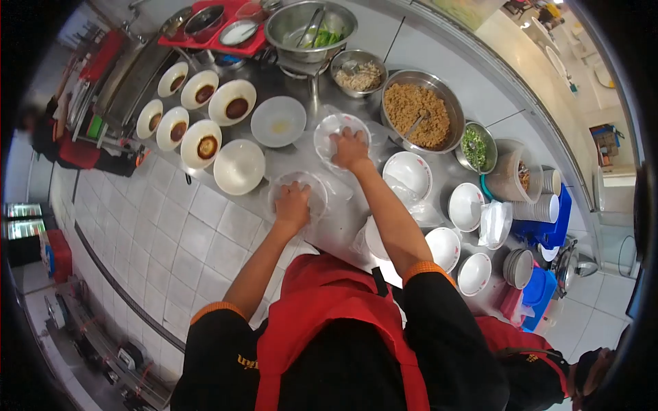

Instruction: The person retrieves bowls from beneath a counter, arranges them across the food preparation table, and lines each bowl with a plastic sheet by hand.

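My left hand [293, 207] reaches down into a white bowl [317, 195] with clear plastic over it, fingers spread against the inside. My right hand [350, 148] lies with fingers apart inside another white bowl [326, 126], also covered by a clear plastic bag [337, 179] whose loose edges spill onto the metal table. The fingertips of both hands are partly hidden. Beside these stand a pale bowl [277, 116] with a little yellowish liquid and a plain white bowl [240, 168].
Several bowls with dark sauce [208, 146] line the left. Along the back are a pot with greens [325, 38], a bowl of shredded food [359, 77], a basin of minced food [418, 113] and chopped scallions [474, 145]. White bowls [407, 176] sit right. Two other people are nearby.
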`<move>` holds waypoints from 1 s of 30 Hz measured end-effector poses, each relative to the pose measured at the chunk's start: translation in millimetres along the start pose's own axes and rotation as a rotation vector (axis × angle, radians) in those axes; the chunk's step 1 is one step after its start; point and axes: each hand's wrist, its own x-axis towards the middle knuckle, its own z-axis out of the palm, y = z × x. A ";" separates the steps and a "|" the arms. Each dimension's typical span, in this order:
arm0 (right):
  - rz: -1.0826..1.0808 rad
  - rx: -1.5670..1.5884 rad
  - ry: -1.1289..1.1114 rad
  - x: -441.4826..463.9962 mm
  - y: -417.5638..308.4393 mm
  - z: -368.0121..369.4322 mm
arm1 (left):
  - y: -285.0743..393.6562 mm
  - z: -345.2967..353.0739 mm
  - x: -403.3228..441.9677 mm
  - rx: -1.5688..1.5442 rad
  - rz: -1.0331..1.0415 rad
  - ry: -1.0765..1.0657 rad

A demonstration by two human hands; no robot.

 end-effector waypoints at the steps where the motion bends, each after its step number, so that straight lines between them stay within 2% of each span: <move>1: 0.051 0.013 -0.103 6.6 -3.4 -4.4 | -1.1 1.5 3.5 0.015 -0.019 0.044; 9: 0.074 -0.093 -0.108 7.0 -11.9 -19.4 | -0.8 -10.6 -10.6 0.138 0.023 0.083; 12: 0.085 -0.071 -0.051 8.4 -10.0 -13.9 | 6.6 -40.1 -25.9 0.044 0.055 0.124; 14: 0.096 -0.050 -0.003 6.5 -11.5 -14.3 | 8.3 -54.8 -35.3 -0.046 0.050 0.247; 15: 0.060 -0.025 0.056 3.4 -13.6 -17.4 | 9.3 -62.4 -39.5 -0.043 0.068 0.236; 17: 0.053 0.003 0.113 -13.6 -17.1 -32.8 | 11.6 -76.9 -47.0 -0.089 0.076 0.375; 19: -0.070 0.192 0.414 -46.2 -9.8 -52.5 | 16.8 -88.3 -50.2 -0.100 0.097 0.377; 20: -0.017 0.179 0.415 -70.4 0.2 -66.3 | 22.3 -91.1 -50.3 -0.113 0.095 0.393; 22: -0.034 0.448 0.572 -121.6 28.1 -88.1 | 35.5 -93.3 -50.6 -0.142 0.171 0.412; 25: 0.130 0.389 1.016 -187.9 123.5 -72.7 | 65.5 -91.8 -53.4 -0.191 0.258 0.367; 26: 0.325 0.378 1.069 -214.4 156.7 -72.3 | 75.7 -93.4 -53.2 -0.206 0.305 0.365; 27: 0.487 0.290 1.067 -241.1 199.9 -64.1 | 91.4 -95.5 -54.8 -0.213 0.369 0.382; 28: 0.629 0.377 1.088 -268.0 228.4 -65.4 | 104.5 -93.8 -55.6 -0.203 0.381 0.385; 30: 0.726 0.135 0.944 -302.0 249.4 -72.5 | 132.4 -85.7 -52.0 -0.295 0.494 0.331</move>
